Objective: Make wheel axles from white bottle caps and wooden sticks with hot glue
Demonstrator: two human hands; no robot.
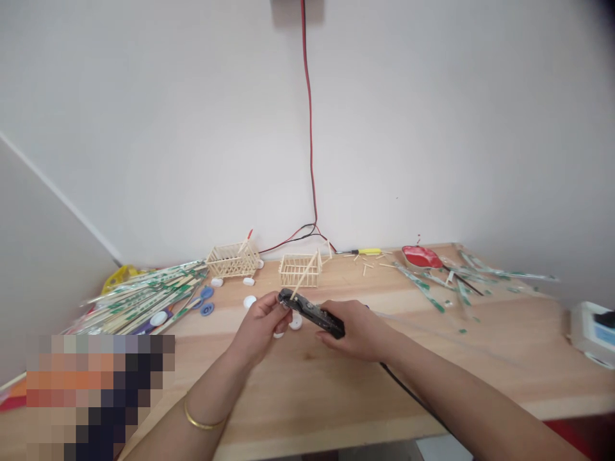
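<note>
My right hand (358, 326) is wrapped round a black corded hand tool (312, 314), whose body has whitish marks; its exact kind is unclear. The tool's far end reaches the fingertips of my left hand (264, 323). Those fingers are closed in a pinch at the lower end of a thin wooden stick (304, 278), which slants up and to the right. Behind the stick stands a small cart frame of wooden sticks (291, 272). White bottle caps (295, 321) lie under and beside my left hand, partly hidden by it.
A stick cart on white wheels (230, 261) stands back left, near wrapped chopsticks (154, 294) and blue caps (206, 309). Toward the back right are a yellow-handled tool (369, 251), short stick pieces (368, 266), a red dish (421, 257) and torn wrappers (427, 294). A white power strip (589, 333) sits far right.
</note>
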